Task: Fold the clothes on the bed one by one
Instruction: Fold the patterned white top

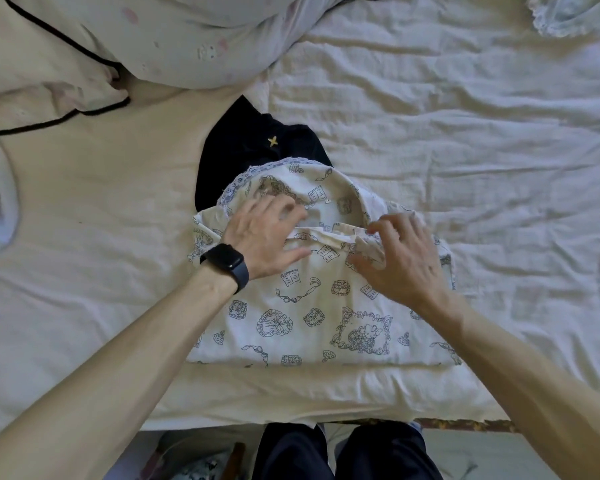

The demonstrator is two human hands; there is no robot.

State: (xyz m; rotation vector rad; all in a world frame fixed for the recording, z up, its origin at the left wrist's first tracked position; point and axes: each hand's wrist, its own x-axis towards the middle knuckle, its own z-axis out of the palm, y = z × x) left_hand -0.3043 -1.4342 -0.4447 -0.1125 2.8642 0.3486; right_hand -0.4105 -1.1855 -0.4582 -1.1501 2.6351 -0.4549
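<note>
Folding looks about halfway done on this one, I'd guess. Starting at the bed's [84, 202] far left corner, there's a pillow [187, 39] piled up, not part of the job as far as I can see. Next over is a dark garment [257, 143] with a little yellow cross. It's crumpled and its near part sits under the top [309, 306], so no idea what it is or how big.

The top sits at the middle of the near edge, right in front of the person, collar end pointing to the far side. Left hand [267, 237], watch [227, 263] on the wrist, is spread flat on the cloth. Its fingers are straight-ish and holding nothing that I can see, though they're motion-blurred.

A raised ridge of fabric runs left to right between the two hands. I reckon that's the line the next fold turns on: collar half beyond it, body half on the near side. Right hand [402, 258] has thumb and fingers curled, pinching the ridge's right end. Both hands are equally close, both on it. Sleeves are hidden somewhere inside. Far right corner has a lace piece [568, 15], cut off by the frame.
</note>
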